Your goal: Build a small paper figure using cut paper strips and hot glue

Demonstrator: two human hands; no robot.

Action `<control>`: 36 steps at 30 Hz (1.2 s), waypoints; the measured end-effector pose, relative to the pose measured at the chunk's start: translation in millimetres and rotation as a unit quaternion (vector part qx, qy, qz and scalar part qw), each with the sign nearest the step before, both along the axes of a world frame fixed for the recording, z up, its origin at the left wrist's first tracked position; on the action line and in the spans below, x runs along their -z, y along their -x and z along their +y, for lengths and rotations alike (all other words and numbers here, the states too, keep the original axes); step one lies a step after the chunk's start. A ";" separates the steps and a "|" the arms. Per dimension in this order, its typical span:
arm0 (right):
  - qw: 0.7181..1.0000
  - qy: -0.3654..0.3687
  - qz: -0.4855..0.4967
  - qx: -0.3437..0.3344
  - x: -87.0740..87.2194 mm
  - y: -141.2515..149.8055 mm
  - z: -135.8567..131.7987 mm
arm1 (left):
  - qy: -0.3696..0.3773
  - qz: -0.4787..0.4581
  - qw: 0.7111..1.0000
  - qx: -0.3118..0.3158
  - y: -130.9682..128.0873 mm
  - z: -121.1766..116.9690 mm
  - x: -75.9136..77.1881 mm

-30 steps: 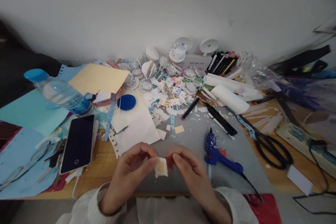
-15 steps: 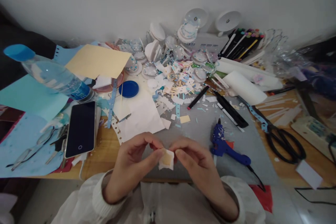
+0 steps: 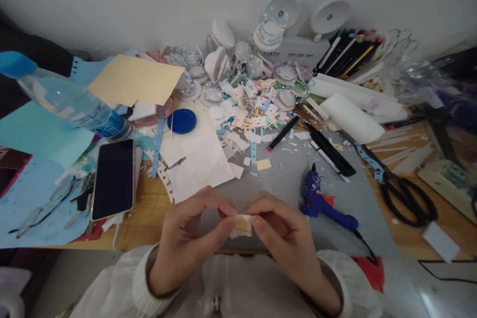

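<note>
A small piece of white paper with a cream-yellow middle point(image 3: 242, 227) is pinched at its left edge by my left hand point(image 3: 199, 233) and at its right edge by my right hand point(image 3: 279, 236). Thumbs and index fingers of both hands are closed on it, just above the desk's front edge. Its back side is hidden from me. Beyond my hands, a white sheet point(image 3: 203, 166) lies on the grey mat point(image 3: 276, 186) with a small yellow paper rectangle point(image 3: 264, 164) to its right. To the right of my right hand rests a blue glue gun point(image 3: 324, 203).
Black-handled scissors point(image 3: 408, 198), a black utility knife point(image 3: 330, 149) and a white roll point(image 3: 352, 118) lie at the right. A phone point(image 3: 114, 179) and a water bottle point(image 3: 70, 99) are at the left. Paper scraps point(image 3: 257, 109) are heaped at the back, near a blue lid point(image 3: 182, 121).
My right fingers have moved in from the piece's side to pinch its upper right corner. The paper piece now looks flatter and more tilted. The camera view has shifted slightly.
</note>
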State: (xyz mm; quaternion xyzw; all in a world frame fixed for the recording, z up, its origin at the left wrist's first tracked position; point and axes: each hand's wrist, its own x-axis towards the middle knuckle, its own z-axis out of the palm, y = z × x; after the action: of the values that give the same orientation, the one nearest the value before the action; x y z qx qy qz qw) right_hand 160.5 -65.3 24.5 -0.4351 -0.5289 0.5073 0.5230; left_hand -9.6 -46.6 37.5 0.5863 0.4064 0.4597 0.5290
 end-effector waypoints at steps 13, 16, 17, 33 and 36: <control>1.000 0.009 0.014 0.011 10.5 -1.0 0.6 | 0.116 -0.066 0.989 -0.070 -6.2 1.3 6.0; 1.000 0.011 0.016 0.014 10.1 -1.0 0.3 | 0.122 -0.091 0.986 -0.072 -6.3 1.8 7.1; 1.000 0.012 0.013 0.016 10.1 -0.9 0.0 | 0.124 -0.096 0.985 -0.066 -6.0 1.8 7.3; 0.999 0.009 -0.014 -0.029 9.7 -8.0 -1.6 | 0.222 -0.142 0.964 0.024 2.2 7.2 15.5; 1.000 0.006 0.015 -0.015 9.8 -8.7 -4.3 | 0.233 -0.148 0.961 0.019 0.6 5.1 15.2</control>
State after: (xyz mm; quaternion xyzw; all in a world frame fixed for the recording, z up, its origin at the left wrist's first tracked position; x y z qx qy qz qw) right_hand 169.2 -69.6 14.7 -0.4231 -0.5243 0.5246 0.5204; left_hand -10.2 -41.5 22.4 0.3796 0.4087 0.4235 0.7138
